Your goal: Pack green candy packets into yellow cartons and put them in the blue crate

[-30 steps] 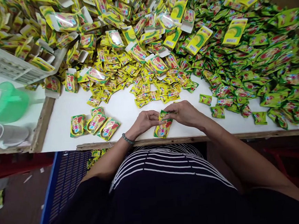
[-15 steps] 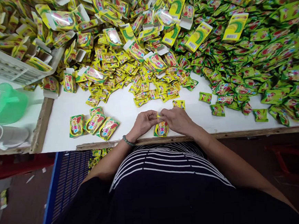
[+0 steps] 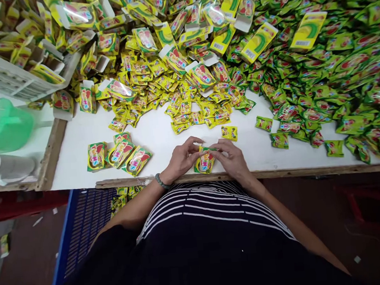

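Left hand (image 3: 182, 156): fingers curled over the left side of the printed sachet (image 3: 205, 164); wrist close above the near table edge, with a beaded bracelet (image 3: 161, 181) around it.

Right hand (image 3: 232, 156): fingers pressed on the right side and top edge of the same sachet; forearm runs toward the near right.

Hand state: together, both clamped on the sachet, with the fingertips almost meeting over it.

Sachet position: between the hands, tilted, near the near edge of the white table (image 3: 150, 141). Contact between its lower end and the table cannot be confirmed.

Nearest loose item: a small yellow sachet (image 3: 229, 133), lying flat just beyond the right hand.

Left group: three printed packs (image 3: 121, 152) lying together on the table, left of the left hand.

Far field: a heap of yellow packs and white-tabbed cartons (image 3: 137, 54) at far left and centre; a heap of green sachets (image 3: 336, 74) at far right. The two heaps meet and overlap.

Left table end: a green plastic jug (image 3: 9, 126), a white plastic cup stack (image 3: 4, 168) lying on its side, and a white perforated crate (image 3: 10, 73) beyond them.

Below table: a blue crate (image 3: 88, 238) holding more sachets (image 3: 124, 200), to the left of the person's striped shirt (image 3: 208, 207).
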Tool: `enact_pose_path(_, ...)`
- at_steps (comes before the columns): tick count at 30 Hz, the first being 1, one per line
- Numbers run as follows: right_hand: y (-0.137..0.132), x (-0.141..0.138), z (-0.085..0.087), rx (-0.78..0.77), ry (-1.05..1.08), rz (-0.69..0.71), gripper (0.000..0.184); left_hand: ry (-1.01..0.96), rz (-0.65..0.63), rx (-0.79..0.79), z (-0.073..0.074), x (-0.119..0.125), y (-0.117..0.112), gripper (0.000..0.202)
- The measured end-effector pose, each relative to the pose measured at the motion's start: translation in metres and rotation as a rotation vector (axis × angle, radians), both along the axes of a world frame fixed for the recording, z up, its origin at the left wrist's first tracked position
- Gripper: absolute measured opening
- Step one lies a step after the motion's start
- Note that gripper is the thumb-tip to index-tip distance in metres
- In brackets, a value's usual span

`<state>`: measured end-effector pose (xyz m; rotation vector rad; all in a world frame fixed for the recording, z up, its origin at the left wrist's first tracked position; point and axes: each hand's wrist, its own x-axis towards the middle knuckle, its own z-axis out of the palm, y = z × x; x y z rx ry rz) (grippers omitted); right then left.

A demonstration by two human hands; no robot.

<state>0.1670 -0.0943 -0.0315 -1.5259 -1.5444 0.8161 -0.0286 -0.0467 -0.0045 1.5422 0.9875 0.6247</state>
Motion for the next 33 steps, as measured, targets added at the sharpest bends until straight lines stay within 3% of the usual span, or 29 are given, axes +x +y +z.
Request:
enact_pose_path(3,0.004,-0.003,-0.003,-0.055,0.033,0.021,0.022,0.021,-0.020,0.020,-0.002,0.001,0.002,0.038)
enact_pose_path(7,0.018,0.003,0.012,-0.111,0.080,0.014,0.037,0.029,-0.046,0.012,-0.006,0.001,0.004,0.034)
enact_pose_path(10,0.026,0.006,0.027,-0.135,0.021,0.120,0.026,-0.021,0.010,-0.090,-0.009,0.001,0.004,0.041)
enact_pose_path(14,0.032,0.005,0.039,-0.192,-0.028,0.206,0.028,-0.118,0.047,-0.203,-0.010,0.002,0.003,0.051)
enact_pose_path(19,0.043,0.007,0.039,-0.254,-0.028,0.197,0.023,-0.133,0.026,-0.226,-0.006,0.005,0.005,0.051)
enact_pose_path(24,0.059,0.016,0.044,-0.364,0.021,0.326,0.023,-0.085,-0.015,-0.193,-0.002,0.007,0.006,0.050)
enact_pose_path(27,0.064,0.019,0.048,-0.373,0.009,0.400,0.025,-0.101,-0.018,-0.204,-0.002,0.006,0.007,0.050)
enact_pose_path(33,0.063,0.021,0.047,-0.373,0.004,0.411,0.022,-0.108,-0.049,-0.214,-0.001,0.006,0.008,0.052)
